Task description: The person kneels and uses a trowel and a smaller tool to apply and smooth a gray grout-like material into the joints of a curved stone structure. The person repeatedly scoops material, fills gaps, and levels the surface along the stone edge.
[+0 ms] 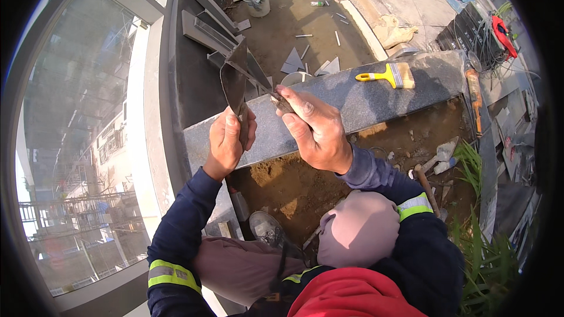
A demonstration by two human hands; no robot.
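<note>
Two trowels (235,79), one gripped in each hand: left hand (228,141), right hand (317,129). One brush (388,75) at two o'clock on the slab (376,103).

A long grey granite slab (376,97) lies across brown sandy ground (305,188). 1 yellow-handled paintbrush (389,75) rests on the slab's far end; a hammer (427,185) lies on the sand.

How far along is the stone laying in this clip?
Done: a grey stone slab lies across the sandy bed. In hand: left hand and right hand each hold a trowel, blades touching. Left: bare sand beside the slab; yellow brush lies unused.
</note>
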